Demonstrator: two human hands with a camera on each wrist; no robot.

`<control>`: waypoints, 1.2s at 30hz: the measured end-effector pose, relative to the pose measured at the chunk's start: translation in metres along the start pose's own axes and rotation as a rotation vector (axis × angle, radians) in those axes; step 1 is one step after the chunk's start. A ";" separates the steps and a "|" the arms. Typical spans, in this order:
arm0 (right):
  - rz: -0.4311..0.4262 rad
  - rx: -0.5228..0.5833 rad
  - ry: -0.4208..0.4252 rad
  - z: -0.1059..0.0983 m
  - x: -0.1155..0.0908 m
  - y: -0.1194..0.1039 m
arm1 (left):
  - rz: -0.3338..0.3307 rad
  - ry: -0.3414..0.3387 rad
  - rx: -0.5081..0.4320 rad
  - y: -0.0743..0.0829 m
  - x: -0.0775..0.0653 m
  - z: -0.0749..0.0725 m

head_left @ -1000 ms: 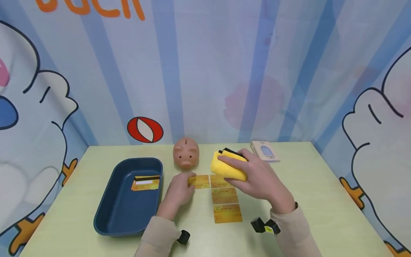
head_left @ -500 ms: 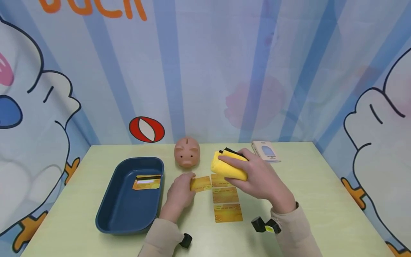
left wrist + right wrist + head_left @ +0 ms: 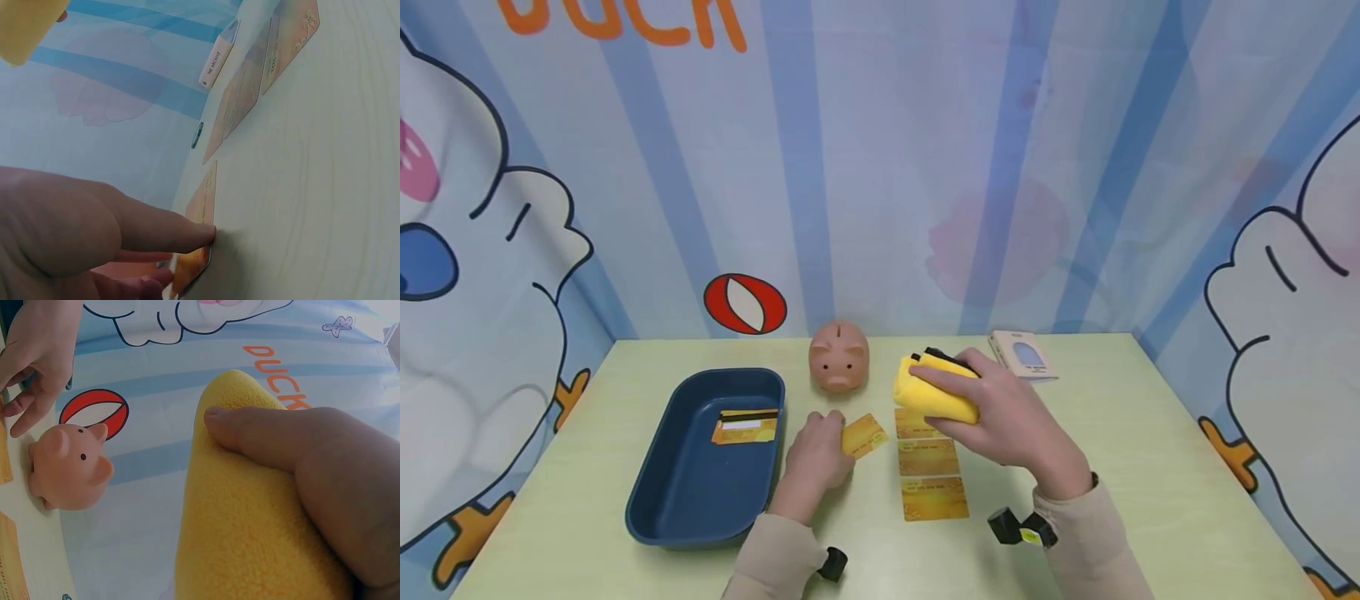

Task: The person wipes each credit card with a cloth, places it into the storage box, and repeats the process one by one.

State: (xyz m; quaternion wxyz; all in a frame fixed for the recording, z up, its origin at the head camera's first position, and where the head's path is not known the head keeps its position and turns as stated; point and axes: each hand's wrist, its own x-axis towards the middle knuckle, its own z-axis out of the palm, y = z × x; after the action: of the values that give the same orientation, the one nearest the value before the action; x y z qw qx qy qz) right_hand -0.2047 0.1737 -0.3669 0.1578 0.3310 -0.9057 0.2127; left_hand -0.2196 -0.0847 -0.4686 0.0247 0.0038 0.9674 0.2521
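Note:
My left hand (image 3: 820, 450) pinches a gold bank card (image 3: 863, 436) by its left end, and the card sits turned at an angle. In the left wrist view the thumb lies on one face of that card (image 3: 203, 200), with fingertips at its other side. My right hand (image 3: 1009, 410) grips a folded yellow cloth (image 3: 928, 396) with a black part along its top, held above the table. Beneath the cloth, the topmost card (image 3: 916, 423) is partly covered. Below it in a column lie a middle card (image 3: 928, 457) and a front card (image 3: 935, 498).
A dark blue tray (image 3: 700, 492) stands left of my left hand, holding more gold cards (image 3: 745, 427), the top one with its stripe up. Behind my hands sits a pink piggy bank (image 3: 838, 362). A small white box (image 3: 1021, 352) lies at the back right, before a striped backdrop.
My left hand has drawn the gold card slightly left and toward me, away from the column, and turned it. The right hand stays in place with the yellow cloth.

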 end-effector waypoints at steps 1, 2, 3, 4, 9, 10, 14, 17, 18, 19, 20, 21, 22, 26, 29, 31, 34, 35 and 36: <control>-0.002 0.000 0.001 0.000 0.000 0.000 | -0.007 0.000 0.005 0.000 0.000 0.000; -0.003 0.000 0.001 0.001 0.001 0.000 | -0.013 0.001 0.009 0.000 0.001 0.000; -0.004 0.000 0.002 0.001 0.001 0.000 | -0.018 0.005 0.014 0.001 0.001 0.000; -0.006 -0.001 0.004 0.001 0.001 0.000 | -0.024 0.013 0.014 0.001 0.000 0.000; -0.009 -0.005 0.002 0.003 0.001 0.000 | -0.044 0.046 0.025 0.004 -0.001 0.000; -0.007 -0.005 0.001 0.003 0.001 0.000 | -0.045 0.046 0.031 0.005 -0.001 0.000; 0.001 -0.007 -0.003 0.002 0.001 -0.001 | -0.032 0.034 0.057 0.006 -0.003 -0.003; 0.003 -0.009 -0.006 0.002 0.001 -0.001 | -0.016 0.027 0.048 0.005 -0.004 -0.005; 0.003 -0.010 -0.007 0.002 0.001 -0.001 | -0.011 0.025 0.036 0.005 -0.005 -0.006; 0.004 -0.009 -0.009 0.002 0.001 -0.001 | -0.002 0.023 0.026 0.005 -0.005 -0.007; 0.005 -0.010 -0.009 0.002 0.001 -0.001 | 0.009 0.021 0.015 0.004 -0.005 -0.008; 0.006 -0.011 -0.010 0.002 0.001 0.000 | 0.019 0.018 0.002 0.004 -0.006 -0.010; 0.007 -0.011 -0.011 0.002 0.001 -0.001 | 0.034 0.013 -0.008 0.004 -0.006 -0.012; 0.004 -0.010 -0.015 0.001 0.001 0.000 | 0.093 -0.005 -0.081 0.005 -0.007 -0.023; -0.005 0.007 -0.014 0.001 0.002 0.000 | 0.126 -0.020 -0.165 0.006 -0.008 -0.033; -0.009 0.020 -0.014 0.001 0.002 0.000 | 0.137 -0.032 -0.238 0.006 -0.009 -0.038; -0.006 0.036 -0.020 0.001 0.002 0.000 | 0.145 -0.064 -0.372 0.006 -0.010 -0.044; -0.004 0.038 -0.021 0.002 0.002 0.000 | 0.144 -0.077 -0.429 0.006 -0.010 -0.045; -0.004 0.038 -0.022 0.002 0.002 0.000 | 0.147 -0.090 -0.485 0.007 -0.010 -0.046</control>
State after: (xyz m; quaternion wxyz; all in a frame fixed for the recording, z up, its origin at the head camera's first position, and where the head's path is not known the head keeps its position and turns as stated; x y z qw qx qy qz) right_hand -0.2062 0.1720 -0.3679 0.1416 0.3381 -0.9025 0.2260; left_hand -0.2118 -0.1016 -0.4247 0.0494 0.0791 0.8738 0.4772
